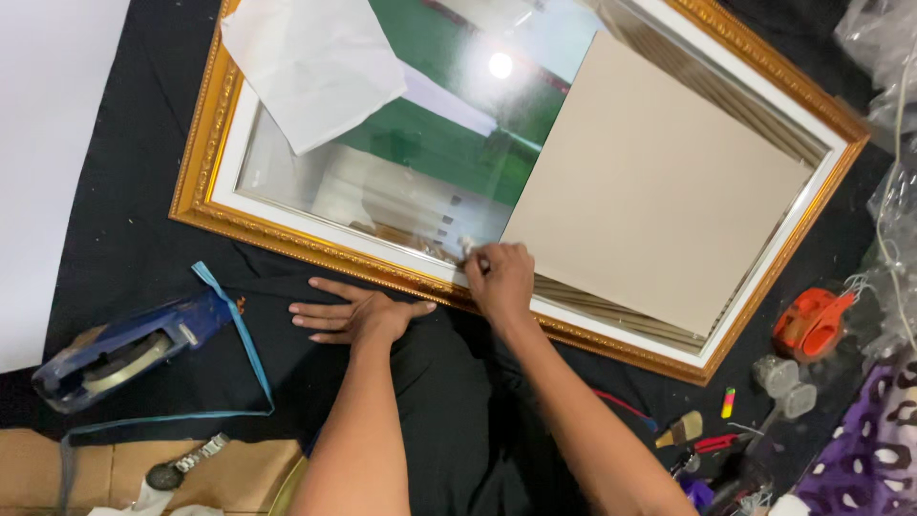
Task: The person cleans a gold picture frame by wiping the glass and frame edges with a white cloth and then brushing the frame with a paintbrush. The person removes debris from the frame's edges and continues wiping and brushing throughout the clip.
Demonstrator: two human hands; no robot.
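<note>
— Where is the right hand [501, 277]?
— At the gilt frame [205, 124]'s six o'clock edge, fingers clenched on a small pale object [468, 248] beside the tan board [650, 182].
— The left hand [358, 313]?
— Fingers released, flat on black cloth [134, 248].

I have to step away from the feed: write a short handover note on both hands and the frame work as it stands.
Left hand: flat on the black cloth, fingers spread, thumb against the gold picture frame; holds nothing.
Right hand: on the frame's lower inner edge, pinching something small and pale; too small to identify.
Things: the frame lies flat, glass showing reflections. Beige backing board lies askew over the right part. White paper sheet overlaps the top left corner.
Done: board and paper are on the frame.
Left: board not squared in the frame; paper still on the glass.
Nearby: blue tape dispenser left, orange one right.
</note>
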